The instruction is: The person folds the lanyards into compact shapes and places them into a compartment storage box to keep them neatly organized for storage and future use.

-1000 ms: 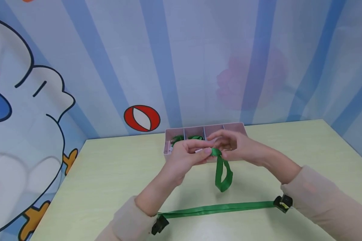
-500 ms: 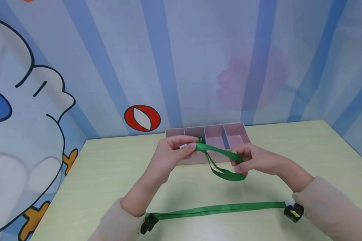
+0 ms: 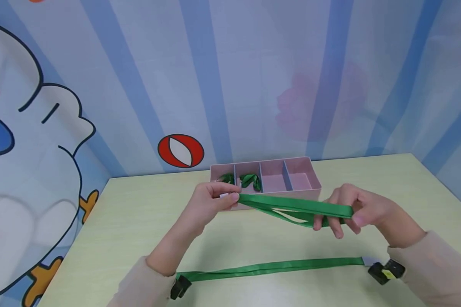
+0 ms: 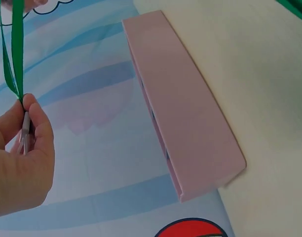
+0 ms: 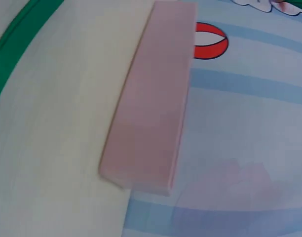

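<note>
In the head view, a green lanyard [image 3: 292, 204] is stretched sideways above the table, its strap doubled. My left hand [image 3: 211, 200] pinches its left end between thumb and fingers. A small pale clip [image 4: 25, 126] sticks out of that pinch in the left wrist view. At the other end, my right hand [image 3: 363, 213] holds the looped strap, thumb on top and fingers curled through it. On the table below, a second green lanyard [image 3: 269, 268] lies nearly straight. Behind the hands stands a pink divided box [image 3: 301, 181], with bunched green lanyards [image 3: 250, 181] in its two left compartments.
Black wrist devices [image 3: 380, 273] sit at both cuffs, close to the ends of the lying lanyard. The pale table [image 3: 119, 238] meets a blue striped backdrop [image 3: 246, 85] just behind the box.
My right hand has moved right and a little down, drawing the bunched lanyard out into a long loop. My left hand has shifted left, still pinching its end.
</note>
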The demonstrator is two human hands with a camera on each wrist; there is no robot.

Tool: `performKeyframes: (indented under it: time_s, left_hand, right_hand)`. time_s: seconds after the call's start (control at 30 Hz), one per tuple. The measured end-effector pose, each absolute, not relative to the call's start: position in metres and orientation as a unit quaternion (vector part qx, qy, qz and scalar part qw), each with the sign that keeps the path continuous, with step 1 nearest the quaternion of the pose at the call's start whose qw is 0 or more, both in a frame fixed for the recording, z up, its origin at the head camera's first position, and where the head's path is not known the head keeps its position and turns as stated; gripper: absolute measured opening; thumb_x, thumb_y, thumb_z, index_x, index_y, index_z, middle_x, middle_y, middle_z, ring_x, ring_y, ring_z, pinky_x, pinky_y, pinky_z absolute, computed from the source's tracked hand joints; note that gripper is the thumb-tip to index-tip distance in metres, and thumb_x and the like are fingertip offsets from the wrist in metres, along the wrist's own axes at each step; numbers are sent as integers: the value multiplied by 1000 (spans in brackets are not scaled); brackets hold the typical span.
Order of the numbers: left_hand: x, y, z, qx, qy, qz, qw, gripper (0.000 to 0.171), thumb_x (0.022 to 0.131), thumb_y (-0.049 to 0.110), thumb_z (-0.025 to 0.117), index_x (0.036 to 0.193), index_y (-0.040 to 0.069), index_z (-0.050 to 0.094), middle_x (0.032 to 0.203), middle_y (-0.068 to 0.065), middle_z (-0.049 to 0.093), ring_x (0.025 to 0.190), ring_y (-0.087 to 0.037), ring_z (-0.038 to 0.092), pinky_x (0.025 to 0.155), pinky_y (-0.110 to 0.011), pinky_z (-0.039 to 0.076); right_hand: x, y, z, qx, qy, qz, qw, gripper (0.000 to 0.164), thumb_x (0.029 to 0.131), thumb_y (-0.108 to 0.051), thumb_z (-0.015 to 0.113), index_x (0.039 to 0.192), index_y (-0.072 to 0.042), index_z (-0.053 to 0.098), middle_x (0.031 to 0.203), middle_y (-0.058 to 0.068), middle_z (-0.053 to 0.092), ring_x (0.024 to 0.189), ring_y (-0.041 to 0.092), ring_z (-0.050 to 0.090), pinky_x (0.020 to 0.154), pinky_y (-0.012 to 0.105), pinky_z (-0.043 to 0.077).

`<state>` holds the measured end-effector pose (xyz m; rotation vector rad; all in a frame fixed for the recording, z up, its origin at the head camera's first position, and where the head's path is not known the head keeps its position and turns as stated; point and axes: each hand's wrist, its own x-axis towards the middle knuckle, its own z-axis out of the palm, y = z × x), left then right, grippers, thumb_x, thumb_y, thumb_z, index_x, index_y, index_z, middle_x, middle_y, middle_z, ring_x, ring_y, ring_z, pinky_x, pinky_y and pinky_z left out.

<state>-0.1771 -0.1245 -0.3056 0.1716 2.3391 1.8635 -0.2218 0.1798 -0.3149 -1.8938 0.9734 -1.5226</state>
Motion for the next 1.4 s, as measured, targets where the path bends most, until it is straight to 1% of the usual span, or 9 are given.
performKeyframes:
  time_s: [0.07, 0.17, 0.3, 0.43, 0.6, 0.67, 0.77, 1.07, 1.4]
  left_hand:
    - [-177, -125, -309, 61, 788, 607, 80, 21, 88, 6, 63, 108, 1, 69, 98, -8, 66, 79, -18, 65, 80, -33, 54]
    - [-178, -125, -313, 66, 797, 595, 84, 21, 88, 8, 63, 107, 1, 69, 91, -7, 66, 77, -18, 64, 78, -32, 54]
    - [-178, -126, -313, 58, 801, 591, 75, 18, 88, 7, 63, 103, 0, 69, 87, -7, 65, 79, -22, 64, 78, -32, 55]
    - [-177, -127, -313, 46, 801, 594, 57, 15, 88, 6, 63, 100, 1, 70, 90, -8, 64, 80, -23, 65, 78, -32, 55]
    - [-179, -129, -314, 29, 802, 595, 46, 13, 88, 6, 63, 98, 0, 70, 91, -9, 64, 79, -24, 65, 77, -32, 55]
    - [-180, -129, -314, 21, 803, 594, 46, 13, 88, 5, 63, 98, 0, 70, 91, -9, 64, 78, -23, 65, 77, -32, 55]
    - [-180, -130, -314, 12, 804, 593, 48, 14, 88, 6, 63, 98, 0, 70, 91, -9, 65, 76, -20, 65, 77, -31, 55]
    - [-179, -134, -313, -7, 782, 623, 29, 14, 86, 10, 68, 94, 0, 71, 84, -8, 68, 76, -19, 68, 79, -34, 54]
    - [-180, -140, -316, -9, 768, 639, 40, 16, 86, 10, 67, 96, -2, 70, 80, -7, 69, 76, -21, 68, 76, -31, 55]
  right_hand:
    - [-219, 176, -309, -712, 339, -563, 246, 44, 98, -14, 44, 58, 3, 51, 66, 19, 54, 111, 27, 56, 90, 40, 44]
    - [-218, 176, -307, -707, 345, -577, 221, 40, 97, -12, 44, 62, 3, 53, 59, 15, 52, 91, 27, 59, 75, 38, 45]
    - [-219, 186, -312, -655, 409, -602, 204, 27, 98, -6, 41, 86, 0, 64, 59, 12, 48, 59, 25, 46, 49, 36, 35]
    - [-221, 200, -320, -572, 494, -620, 208, 29, 98, 3, 34, 104, -1, 61, 67, 15, 50, 46, 22, 38, 49, 38, 34]
    - [-225, 206, -327, -534, 526, -639, 172, 29, 97, 7, 32, 86, -4, 56, 80, 9, 57, 77, 20, 56, 75, 33, 45]
    - [-226, 207, -329, -531, 528, -647, 143, 30, 97, 7, 35, 80, -6, 56, 95, 7, 60, 102, 21, 54, 88, 31, 43]
    - [-226, 208, -331, -511, 542, -659, 103, 35, 96, 8, 36, 78, -10, 60, 116, 6, 56, 115, 21, 46, 91, 29, 41]
    - [-221, 211, -330, -343, 627, -693, 93, 34, 94, 9, 44, 92, -7, 73, 87, 2, 68, 76, 14, 66, 76, 28, 55]
    - [-219, 214, -324, -219, 709, -662, 106, 23, 89, 2, 58, 99, -11, 74, 84, 2, 71, 70, 14, 68, 69, 29, 56]
